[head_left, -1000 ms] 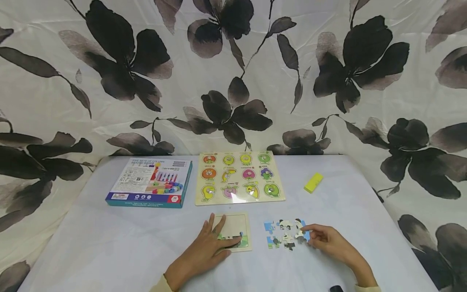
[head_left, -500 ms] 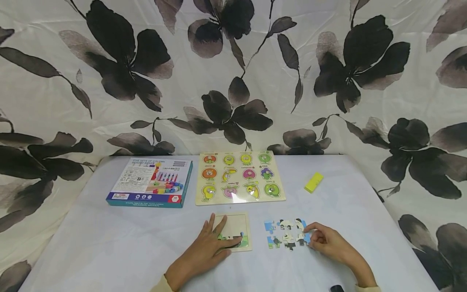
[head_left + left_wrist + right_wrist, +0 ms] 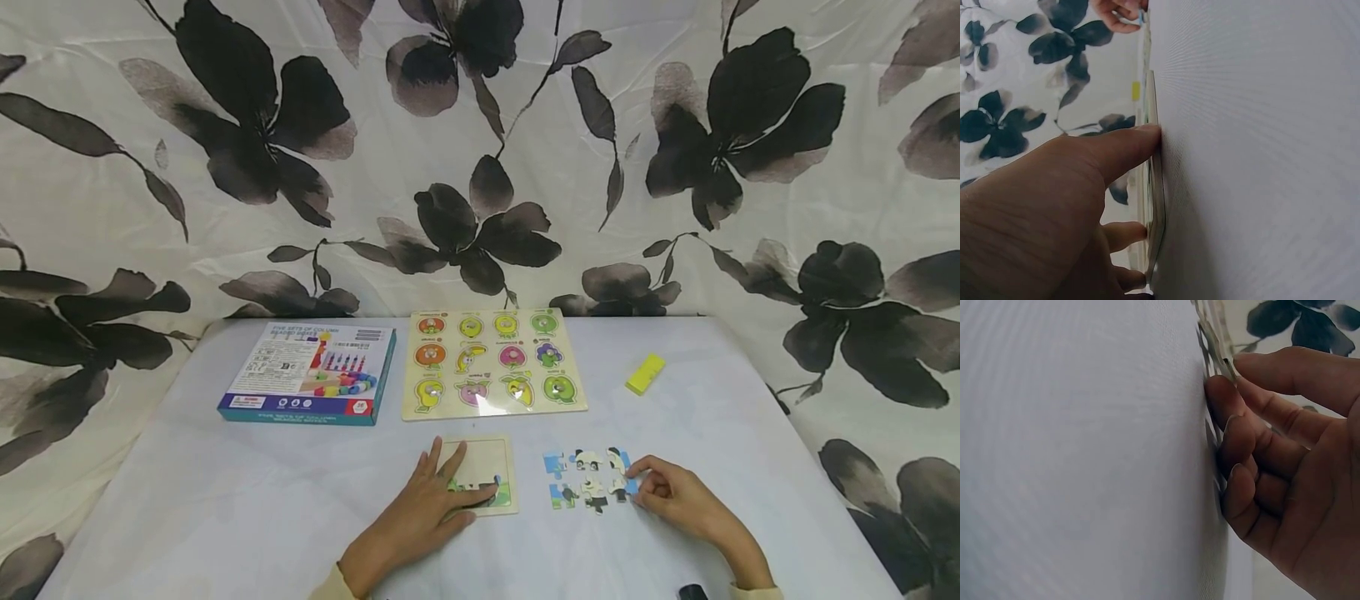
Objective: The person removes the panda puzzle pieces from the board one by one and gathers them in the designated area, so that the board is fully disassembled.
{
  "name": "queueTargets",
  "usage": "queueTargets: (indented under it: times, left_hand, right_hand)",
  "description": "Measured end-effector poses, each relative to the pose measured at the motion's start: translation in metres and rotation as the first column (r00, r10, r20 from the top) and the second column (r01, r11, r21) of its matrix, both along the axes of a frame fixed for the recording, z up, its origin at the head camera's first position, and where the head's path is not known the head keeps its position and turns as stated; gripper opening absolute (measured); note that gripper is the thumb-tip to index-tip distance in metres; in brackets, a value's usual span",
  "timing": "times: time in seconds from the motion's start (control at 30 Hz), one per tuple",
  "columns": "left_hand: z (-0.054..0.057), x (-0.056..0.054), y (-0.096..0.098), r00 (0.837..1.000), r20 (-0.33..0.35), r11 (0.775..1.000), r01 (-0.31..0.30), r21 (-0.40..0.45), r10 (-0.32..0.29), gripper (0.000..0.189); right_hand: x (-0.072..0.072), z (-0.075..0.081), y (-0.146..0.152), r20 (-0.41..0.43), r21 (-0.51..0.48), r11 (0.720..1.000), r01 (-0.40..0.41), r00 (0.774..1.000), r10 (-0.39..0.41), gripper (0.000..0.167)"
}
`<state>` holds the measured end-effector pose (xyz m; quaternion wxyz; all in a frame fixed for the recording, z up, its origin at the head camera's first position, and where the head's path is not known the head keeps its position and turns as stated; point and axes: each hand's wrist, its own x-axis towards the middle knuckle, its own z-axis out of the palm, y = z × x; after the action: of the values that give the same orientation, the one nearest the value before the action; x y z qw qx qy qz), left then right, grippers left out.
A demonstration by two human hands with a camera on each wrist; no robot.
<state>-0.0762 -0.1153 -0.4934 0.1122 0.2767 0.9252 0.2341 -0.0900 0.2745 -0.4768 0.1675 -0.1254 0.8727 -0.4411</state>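
My left hand [image 3: 412, 518] lies with fingers spread over a small wooden puzzle tray [image 3: 513, 471], touching it. In the left wrist view the thumb [image 3: 1132, 147] rests along the tray's edge. Part of a green-and-black picture shows in the tray; the hand hides the rest. To the right, several panda jigsaw pieces [image 3: 592, 492] lie in loose rows on the table. My right hand [image 3: 678, 498] is at their right end, pinching a blue-edged jigsaw piece [image 3: 632, 487] between thumb and finger. In the right wrist view that piece's thin edge [image 3: 1227, 367] shows between the fingertips, close over the table.
Behind the tray lies a fruit picture board [image 3: 493, 408]. A boxed bead set [image 3: 300, 375] is at its left, a yellow block [image 3: 644, 375] at its right. A black object [image 3: 692, 592] shows at the front edge. Floral cloth [image 3: 480, 150] hangs behind the table.
The right index finger has drawn back slightly to the right, from over the panda pieces to the blue-edged piece at their end. The left hand stays in place on the tray.
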Motion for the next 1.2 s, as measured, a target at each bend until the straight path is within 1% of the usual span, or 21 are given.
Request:
queueTargets:
  times: [0.43, 0.83, 1.07, 1.2]
  left_hand:
    - [0.002, -0.001, 0.0012, 1.0, 0.009, 1.0, -0.003, 0.005, 0.003, 0.039]
    - [0.0018, -0.0002, -0.0001, 1.0, 0.006, 1.0, 0.0, 0.012, 0.0, 0.039]
    - [0.001, -0.0012, -0.0005, 1.0, 0.011, 1.0, -0.006, 0.015, 0.006, 0.039]
    - [0.0015, -0.0013, -0.0004, 1.0, 0.02, 1.0, -0.008, 0.016, 0.008, 0.039]
  right_hand:
    - [0.0015, -0.0022, -0.0001, -0.025, 0.018, 0.999, 0.028, 0.999, -0.028, 0.021]
    - [0.0024, -0.0014, 0.0002, -0.018, 0.011, 0.999, 0.044, 0.999, -0.044, 0.022]
    - [0.0007, -0.0016, 0.002, -0.004, 0.004, 0.997, 0.078, 0.997, -0.078, 0.021]
    - [-0.0002, -0.0019, 0.0025, -0.013, 0.006, 0.996, 0.093, 0.996, -0.093, 0.022]
